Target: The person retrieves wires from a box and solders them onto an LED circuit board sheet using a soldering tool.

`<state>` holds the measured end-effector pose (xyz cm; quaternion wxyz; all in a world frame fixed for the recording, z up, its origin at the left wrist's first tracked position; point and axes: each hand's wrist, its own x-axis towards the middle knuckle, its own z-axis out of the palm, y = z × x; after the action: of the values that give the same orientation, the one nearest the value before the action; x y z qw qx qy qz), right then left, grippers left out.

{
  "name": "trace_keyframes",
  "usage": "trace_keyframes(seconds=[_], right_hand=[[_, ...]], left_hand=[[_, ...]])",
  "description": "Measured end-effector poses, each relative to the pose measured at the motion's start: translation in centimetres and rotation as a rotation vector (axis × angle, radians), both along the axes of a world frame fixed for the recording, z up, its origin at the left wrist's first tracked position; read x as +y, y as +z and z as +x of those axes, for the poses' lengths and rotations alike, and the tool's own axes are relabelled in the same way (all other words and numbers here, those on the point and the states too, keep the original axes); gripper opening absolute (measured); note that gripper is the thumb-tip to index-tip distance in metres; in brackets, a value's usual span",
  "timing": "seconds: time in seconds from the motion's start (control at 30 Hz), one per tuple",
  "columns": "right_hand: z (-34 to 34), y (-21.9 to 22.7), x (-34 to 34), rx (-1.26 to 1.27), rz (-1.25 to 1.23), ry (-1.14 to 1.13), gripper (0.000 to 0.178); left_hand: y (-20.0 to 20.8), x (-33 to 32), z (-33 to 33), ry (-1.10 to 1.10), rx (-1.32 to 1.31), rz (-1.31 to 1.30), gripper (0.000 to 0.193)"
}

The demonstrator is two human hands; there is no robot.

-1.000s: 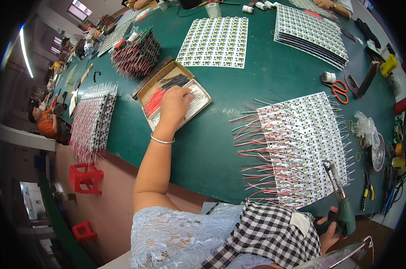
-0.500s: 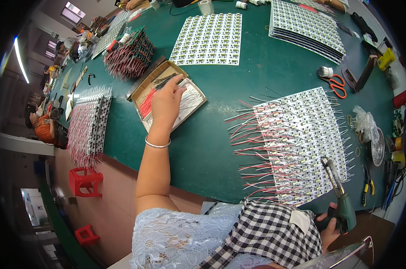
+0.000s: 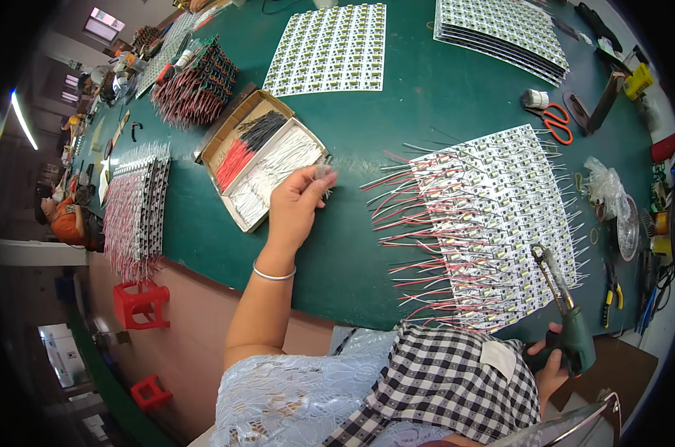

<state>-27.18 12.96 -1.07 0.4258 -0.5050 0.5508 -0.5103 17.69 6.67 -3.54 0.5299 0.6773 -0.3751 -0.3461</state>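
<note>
My left hand (image 3: 296, 205) is closed in a pinch at the right side of a cardboard box (image 3: 245, 220) holding red wires (image 3: 234, 162), black wires (image 3: 264, 130) and white wires (image 3: 274, 173). A small bunch of short wires (image 3: 325, 179) shows blurred at its fingertips; their colour is unclear. My right hand (image 3: 552, 370) grips the handle of a green soldering gun (image 3: 577, 339), whose tip points over a circuit board panel (image 3: 494, 216). Rows of red and white wires stick out from that panel's left side. Part of the right hand is hidden behind the handle.
A bare panel (image 3: 326, 52) lies at the back, with a panel stack (image 3: 501, 37) to its right. Wired bundles (image 3: 196, 86) and a wired stack (image 3: 137, 212) stand left. Orange-handled scissors (image 3: 557, 123), pliers (image 3: 612, 294) and a plastic bag (image 3: 606, 186) lie right.
My left hand has moved from above the black wires to the box's right side, a small bunch of wires at its fingertips. The right hand still holds the soldering gun.
</note>
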Motion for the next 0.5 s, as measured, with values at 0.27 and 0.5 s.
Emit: trace_keyframes(seconds=[0.27, 0.5], right_hand=[[0.2, 0.1, -0.5, -0.006, 0.049, -0.035, 0.053], [-0.1, -0.6, -0.2, -0.059, 0.015, -0.071, 0.054]], left_hand=[[3.6, -3.1, 5.6, 0.073, -1.116, 0.387, 0.018], [3.1, -3.2, 6.1, 0.088, -1.343, 0.091, 0.013]])
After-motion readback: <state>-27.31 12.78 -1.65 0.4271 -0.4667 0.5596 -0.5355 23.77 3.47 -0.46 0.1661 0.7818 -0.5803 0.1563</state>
